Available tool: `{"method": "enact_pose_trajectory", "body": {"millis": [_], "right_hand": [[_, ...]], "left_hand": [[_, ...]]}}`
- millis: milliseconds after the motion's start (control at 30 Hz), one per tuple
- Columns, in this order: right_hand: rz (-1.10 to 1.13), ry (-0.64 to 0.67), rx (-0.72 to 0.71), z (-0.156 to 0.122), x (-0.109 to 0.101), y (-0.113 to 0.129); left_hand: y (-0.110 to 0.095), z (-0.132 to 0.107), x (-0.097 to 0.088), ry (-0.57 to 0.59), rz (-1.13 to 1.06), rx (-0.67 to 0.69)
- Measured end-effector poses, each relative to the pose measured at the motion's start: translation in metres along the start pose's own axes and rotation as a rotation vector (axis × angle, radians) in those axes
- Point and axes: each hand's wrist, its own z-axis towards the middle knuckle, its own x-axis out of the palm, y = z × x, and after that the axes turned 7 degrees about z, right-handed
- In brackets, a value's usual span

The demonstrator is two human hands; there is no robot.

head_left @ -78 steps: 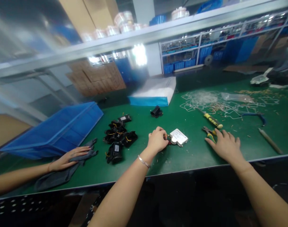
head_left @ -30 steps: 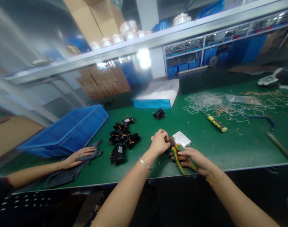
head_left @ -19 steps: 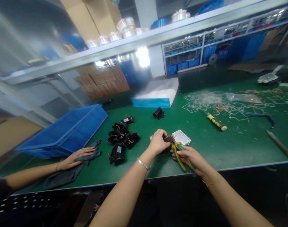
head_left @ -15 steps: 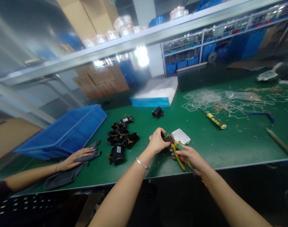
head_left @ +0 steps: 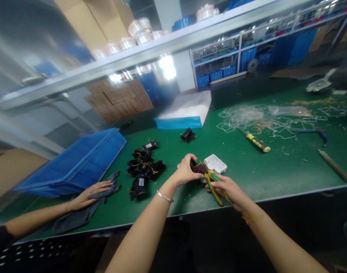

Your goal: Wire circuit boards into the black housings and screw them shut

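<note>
My left hand (head_left: pixel 187 170) is closed around a black housing (head_left: pixel 193 165) with red and yellow wires, mostly hidden by the fingers. In my right hand (head_left: pixel 227 189) is a pair of pliers (head_left: pixel 213 188) with green and yellow handles. Their jaws meet the wires beside my left fingers; whether they grip a wire I cannot make out. Just behind the jaws lies a white box (head_left: pixel 215 163) with a printed label. Several black housings (head_left: pixel 140 186) with yellow wires are grouped left of my hands, and a single black housing (head_left: pixel 187 135) lies farther back.
A co-worker's hand (head_left: pixel 90 195) rests on a dark cloth (head_left: pixel 79 217) at left, beside a blue bin (head_left: pixel 76 167). To the right lie a screwdriver (head_left: pixel 258 142), blue-handled pliers (head_left: pixel 322 136), a rod-shaped tool (head_left: pixel 334 165), and clear frames (head_left: pixel 241 115) among small screws.
The camera view has shifted slightly. The pliers' jaws stay at the wires, and my left hand still holds the black housing, turned a little with more red wire showing.
</note>
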Motion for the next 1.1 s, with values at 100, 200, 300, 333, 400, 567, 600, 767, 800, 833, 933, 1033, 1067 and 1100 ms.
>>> {"method": "enact_pose_trajectory", "body": {"millis": [100, 200, 300, 333, 400, 567, 600, 767, 800, 833, 933, 1033, 1067, 1100], "right_hand": [[-0.027, -0.012, 0.014, -0.003, 0.002, 0.003], [-0.034, 0.007, 0.010, -0.003, 0.001, 0.003], [-0.026, 0.024, 0.003, -0.001, -0.002, 0.001], [-0.024, 0.026, 0.003, -0.001, -0.002, 0.000], [-0.027, 0.019, 0.001, 0.000, -0.003, -0.001], [-0.066, -0.004, -0.032, 0.000, -0.004, -0.004], [-0.070, -0.005, -0.037, 0.000, -0.004, -0.005], [-0.058, -0.008, -0.037, 0.002, -0.006, -0.007], [-0.052, -0.010, -0.033, 0.002, -0.006, -0.007], [-0.045, -0.011, -0.030, 0.003, -0.006, -0.007], [-0.029, 0.008, -0.028, 0.004, -0.007, -0.009], [-0.052, 0.012, -0.050, 0.003, -0.007, -0.010], [-0.082, 0.004, -0.066, 0.003, -0.007, -0.011], [-0.124, -0.006, -0.088, 0.003, -0.006, -0.011]], "left_hand": [[0.000, 0.000, -0.002, 0.031, -0.001, 0.026], [-0.001, 0.000, -0.003, 0.029, 0.018, 0.043], [0.001, 0.001, -0.002, 0.020, 0.043, 0.060], [0.001, 0.001, -0.002, 0.018, 0.050, 0.068], [0.003, 0.002, -0.002, 0.017, 0.059, 0.088], [0.006, 0.003, 0.000, 0.016, 0.067, 0.108], [0.006, 0.003, 0.000, 0.018, 0.068, 0.108], [0.005, 0.003, -0.001, 0.024, 0.057, 0.106], [0.004, 0.003, -0.001, 0.025, 0.054, 0.103], [0.003, 0.002, -0.001, 0.025, 0.051, 0.098], [0.000, 0.002, -0.002, 0.024, 0.053, 0.080], [0.000, 0.002, -0.001, 0.025, 0.057, 0.071], [0.001, 0.002, -0.001, 0.024, 0.057, 0.075], [0.002, 0.002, 0.000, 0.022, 0.055, 0.084]]}}
